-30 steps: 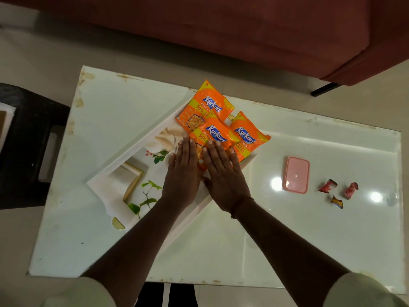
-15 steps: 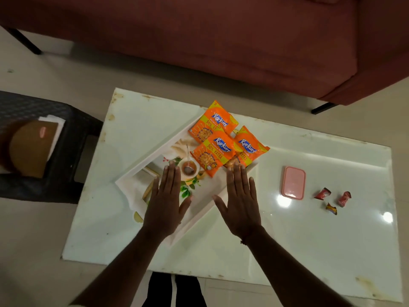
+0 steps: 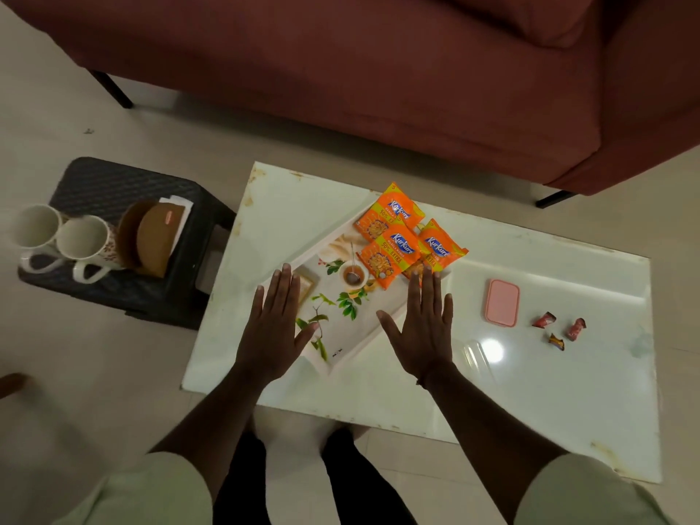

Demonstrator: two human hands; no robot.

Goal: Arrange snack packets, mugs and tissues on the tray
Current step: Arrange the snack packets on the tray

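Near the middle of the frame, a white tray (image 3: 360,335) lies at a slant on the left part of a glossy white table (image 3: 530,392). Its surface is printed with a cup and green leaves. Three orange snack packets (image 3: 394,255) overlap one another at the tray's upper end, and the rightmost one hangs over the rim.

Both hands are spread flat, palms down, fingers straight and slightly apart, holding nothing. The left hand (image 3: 274,327) is over the tray's lower left part. The right hand (image 3: 424,327) is over the tray's right rim and the table beside it, fingertips close to the packets. Whether either palm touches the surface below cannot be told.

At the left edge of the frame, two white mugs (image 3: 85,240) lie on their sides on a black stool (image 3: 113,183), next to a brown rounded holder (image 3: 155,240) with white tissues (image 3: 176,204) behind it.

Right of the tray, a pink lidded box (image 3: 502,303) sits on the table, and further right three small wrapped sweets (image 3: 560,329). A dark red sofa (image 3: 378,89) fills the top of the frame.
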